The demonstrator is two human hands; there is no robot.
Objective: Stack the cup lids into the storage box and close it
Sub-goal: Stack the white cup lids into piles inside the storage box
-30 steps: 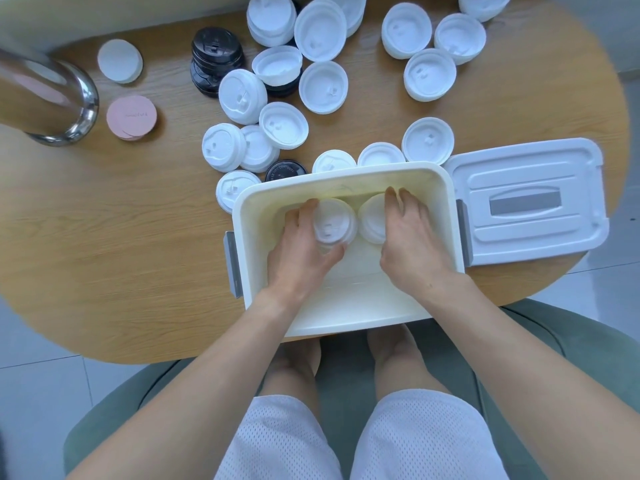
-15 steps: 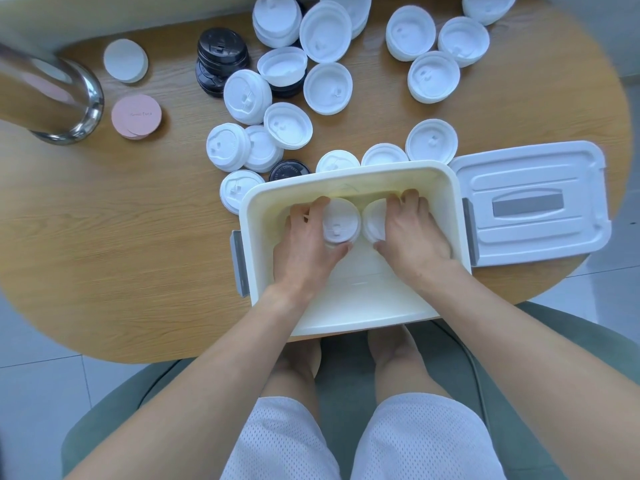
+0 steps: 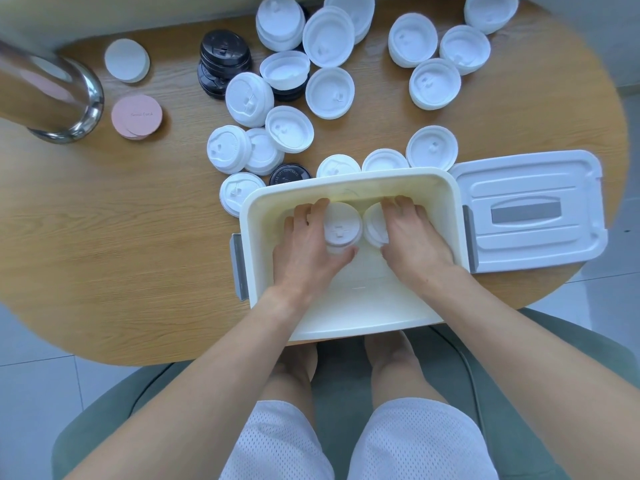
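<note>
The left hand had curled its fingers around a lid stack, the right hand around another, both pushed farther toward the back wall of the box. Many lids remained on the counter.

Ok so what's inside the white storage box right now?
Inside the storage box both hands are down among white lids: the left hand grips one lid stack, the right hand covers another. The hands hide anything beneath them; the near floor looks bare.
</note>
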